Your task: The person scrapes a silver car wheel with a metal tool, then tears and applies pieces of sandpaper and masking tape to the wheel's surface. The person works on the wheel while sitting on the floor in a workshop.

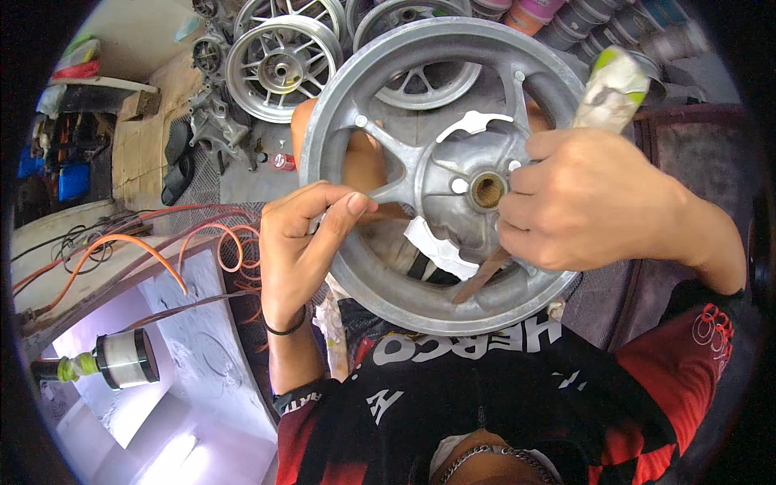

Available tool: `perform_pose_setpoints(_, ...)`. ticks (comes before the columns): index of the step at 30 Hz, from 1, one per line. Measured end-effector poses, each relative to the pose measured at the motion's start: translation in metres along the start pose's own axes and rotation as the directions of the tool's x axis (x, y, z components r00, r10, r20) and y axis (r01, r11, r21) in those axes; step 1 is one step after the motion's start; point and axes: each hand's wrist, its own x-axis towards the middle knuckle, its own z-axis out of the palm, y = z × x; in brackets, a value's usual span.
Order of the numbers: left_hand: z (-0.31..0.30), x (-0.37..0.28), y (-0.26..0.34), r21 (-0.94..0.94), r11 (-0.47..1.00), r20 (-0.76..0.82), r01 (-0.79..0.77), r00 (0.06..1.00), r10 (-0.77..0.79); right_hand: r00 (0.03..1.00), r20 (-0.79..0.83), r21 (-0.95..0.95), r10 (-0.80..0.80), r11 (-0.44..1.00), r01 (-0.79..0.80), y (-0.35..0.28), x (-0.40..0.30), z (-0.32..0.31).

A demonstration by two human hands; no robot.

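Note:
A bare grey cast-alloy wheel rests against my lap, its hub bore facing up. White masking pieces cover parts around the hub, and round white dots sit on some spokes. My left hand is closed at the left rim, thumb and forefinger pinched by a spoke's outer end; the hidden fingertips leave the exact grip unclear. Over the hub's right side, my right hand makes a fist. A thin brown strip, perhaps abrasive, emerges beneath it. Beyond the fist stands a piece wrapped in white-and-green tape.
Several more alloy wheels lie ahead, beside metal engine castings. Paint cans line the far right. Orange hose coils on the left above a lit white enclosure. Sandals and a small red bottle lie on the floor.

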Motion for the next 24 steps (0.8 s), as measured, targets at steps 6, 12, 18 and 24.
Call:
perform_pose_setpoints(6,0.001,-0.004,-0.003,-0.002,1.000,-0.039,0.003,0.999,-0.003,0.984,-0.177,0.004,-0.010,1.000,0.011,0.013,0.002,0.003)
perform_pose_setpoints(12,0.001,-0.004,-0.001,0.007,1.000,-0.038,0.026,0.999,-0.026,0.980,-0.195,0.025,-0.029,0.999,0.035,0.020,-0.008,-0.017)
perform_pose_setpoints(18,0.003,-0.001,-0.001,-0.022,0.999,-0.034,0.024,0.999,-0.025,0.991,-0.107,-0.030,-0.084,0.996,0.082,0.024,0.008,-0.003)
perform_pose_setpoints(24,0.000,-0.005,-0.001,-0.001,0.999,-0.023,0.033,0.999,-0.033,0.964,-0.258,-0.029,-0.057,0.998,0.052,0.025,-0.002,-0.015)
